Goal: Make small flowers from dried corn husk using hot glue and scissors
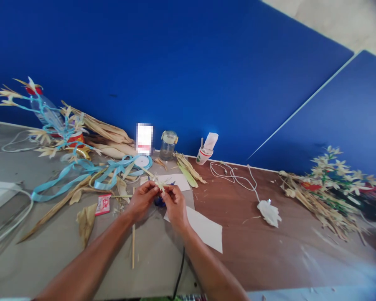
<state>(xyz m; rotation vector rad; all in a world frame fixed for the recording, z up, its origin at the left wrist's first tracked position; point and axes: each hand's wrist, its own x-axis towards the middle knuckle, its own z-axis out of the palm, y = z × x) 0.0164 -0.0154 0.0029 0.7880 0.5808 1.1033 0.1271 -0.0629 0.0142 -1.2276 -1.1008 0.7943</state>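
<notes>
My left hand (143,200) and my right hand (175,204) meet over the table's middle, fingers pinched together on a small pale corn-husk flower (159,184) held between them. A blue object (159,202) lies just under the hands, partly hidden. A thin wooden stick (133,246) lies on the table below my left wrist. White paper sheets (207,229) lie under and to the right of my right hand.
Light blue ribbon (81,173) and dried husks (106,133) spread at the left, with a plastic bottle (47,110) holding husk flowers. A glass jar (168,145), a paper cup (204,154), a white cable (235,175) and a husk-flower bunch (326,184) lie further right. A blue wall (188,62) stands behind.
</notes>
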